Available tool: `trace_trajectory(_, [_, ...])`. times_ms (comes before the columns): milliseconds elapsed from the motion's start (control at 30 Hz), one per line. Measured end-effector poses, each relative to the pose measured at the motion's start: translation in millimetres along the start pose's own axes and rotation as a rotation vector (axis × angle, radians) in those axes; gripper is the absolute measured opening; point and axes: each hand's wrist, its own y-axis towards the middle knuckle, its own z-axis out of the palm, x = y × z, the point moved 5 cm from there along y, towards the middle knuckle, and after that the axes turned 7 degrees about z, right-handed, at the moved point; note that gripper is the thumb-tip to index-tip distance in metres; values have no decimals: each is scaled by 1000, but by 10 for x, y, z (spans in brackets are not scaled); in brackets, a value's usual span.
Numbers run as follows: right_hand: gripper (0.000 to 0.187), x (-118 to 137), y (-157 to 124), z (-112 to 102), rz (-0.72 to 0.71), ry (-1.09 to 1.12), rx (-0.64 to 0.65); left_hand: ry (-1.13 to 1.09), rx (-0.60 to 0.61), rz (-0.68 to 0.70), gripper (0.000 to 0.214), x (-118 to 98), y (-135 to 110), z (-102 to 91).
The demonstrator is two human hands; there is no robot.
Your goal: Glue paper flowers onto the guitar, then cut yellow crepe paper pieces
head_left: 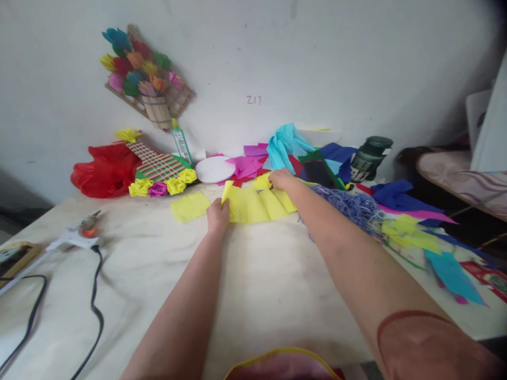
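Note:
A creased strip of yellow crepe paper (253, 205) lies across the far middle of the cloth-covered table (245, 274). My left hand (217, 215) pinches its near left part, where a corner stands folded up. At the strip's far right end my right hand (280, 178) is closed on the paper. A separate yellow paper piece (189, 207) lies just left of my left hand.
A glue gun (75, 237) with a black cord (95, 295) lies at the left. Red paper (106, 170), small paper flowers (158, 187), a white disc (215, 169), coloured paper sheets (289, 145), purple yarn (350, 206) and a dark jar (370, 157) crowd the far and right sides.

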Motion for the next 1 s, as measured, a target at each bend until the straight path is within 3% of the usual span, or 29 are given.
trace_trajectory(267, [35,24,-17,-25,-50,-56,84,19,3,7,23,-11,-3,3])
trace_trajectory(633, [25,56,-85,-5,-196,-93,-116,-8,8,-18,23,7,-6,6])
trace_trajectory(1000, [34,-227,-150,-102,170,118,-288,15,8,6,24,-20,-16,-1])
